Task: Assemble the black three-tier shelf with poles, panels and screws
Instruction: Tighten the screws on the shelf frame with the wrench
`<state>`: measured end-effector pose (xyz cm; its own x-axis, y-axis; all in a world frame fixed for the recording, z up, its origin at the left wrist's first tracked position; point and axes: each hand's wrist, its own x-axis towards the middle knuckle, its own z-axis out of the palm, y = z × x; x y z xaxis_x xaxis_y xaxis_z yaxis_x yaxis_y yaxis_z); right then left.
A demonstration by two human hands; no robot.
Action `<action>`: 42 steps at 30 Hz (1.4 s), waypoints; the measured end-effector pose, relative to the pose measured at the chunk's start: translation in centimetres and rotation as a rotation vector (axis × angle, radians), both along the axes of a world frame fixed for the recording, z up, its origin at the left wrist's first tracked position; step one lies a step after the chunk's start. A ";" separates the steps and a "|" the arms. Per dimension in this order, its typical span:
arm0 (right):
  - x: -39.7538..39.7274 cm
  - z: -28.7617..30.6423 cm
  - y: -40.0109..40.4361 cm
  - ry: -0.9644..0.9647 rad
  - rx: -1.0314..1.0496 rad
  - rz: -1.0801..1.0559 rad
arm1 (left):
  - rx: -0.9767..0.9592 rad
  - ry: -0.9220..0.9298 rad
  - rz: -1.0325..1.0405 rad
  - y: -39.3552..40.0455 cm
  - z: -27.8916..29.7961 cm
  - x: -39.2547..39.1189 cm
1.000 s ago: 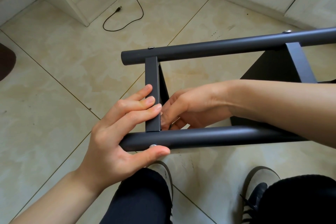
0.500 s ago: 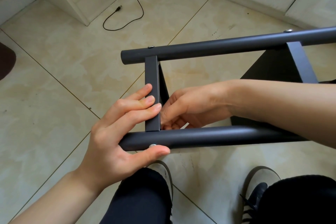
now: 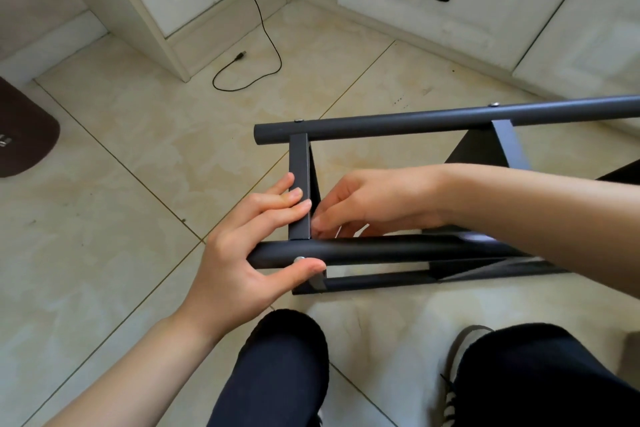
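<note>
While the black shelf [image 3: 398, 250] lies on its side on the tiled floor [image 3: 104, 218], the left hand [image 3: 242, 253] grips its near pole [image 3: 363, 248], thumb beside a screw [image 3: 299, 259], fingers against the end panel [image 3: 299, 191]. Behind that panel, the right hand [image 3: 374, 201] has curled fingers; I cannot tell whether they hold anything.

Two bare forearms with no sleeves, left hand [image 3: 239, 263] and right hand [image 3: 374, 204] ungloved, dark navy trousers [image 3: 277, 374] over both knees, grey sneaker [image 3: 460, 367] with white laces
</note>
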<state>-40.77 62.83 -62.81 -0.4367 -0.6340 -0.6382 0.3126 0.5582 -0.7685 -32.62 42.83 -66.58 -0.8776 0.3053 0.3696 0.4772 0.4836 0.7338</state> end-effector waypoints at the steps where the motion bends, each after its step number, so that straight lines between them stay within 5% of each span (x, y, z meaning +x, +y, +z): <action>1: 0.3 0.7 0.2 0.055 0.034 0.007 | 0.004 -0.026 0.015 0.1 0.1 0.2; 6: 2.4 3.6 1.6 0.435 0.252 0.077 | 0.065 -0.171 0.114 0.7 0.6 1.8; 12: 5.5 4.5 3.3 0.615 0.400 0.156 | 0.501 -0.430 0.315 2.3 0.3 3.7; 18: 7.4 3.2 4.5 0.708 0.428 0.077 | 0.711 -0.545 0.292 2.4 -3.0 4.1; 22: 7.9 2.7 4.6 0.783 0.414 0.028 | 0.454 -0.622 0.258 2.6 -5.3 3.9; 28: 8.0 2.7 4.5 0.841 0.417 0.010 | 0.178 -0.699 0.473 4.8 -6.7 2.7; 36: 7.3 4.0 4.6 0.853 0.366 -0.082 | 0.210 -0.696 0.455 5.5 -4.5 2.0; 42: 7.7 7.2 4.7 0.895 0.270 -0.202 | 0.239 -0.494 0.454 5.4 -0.3 2.1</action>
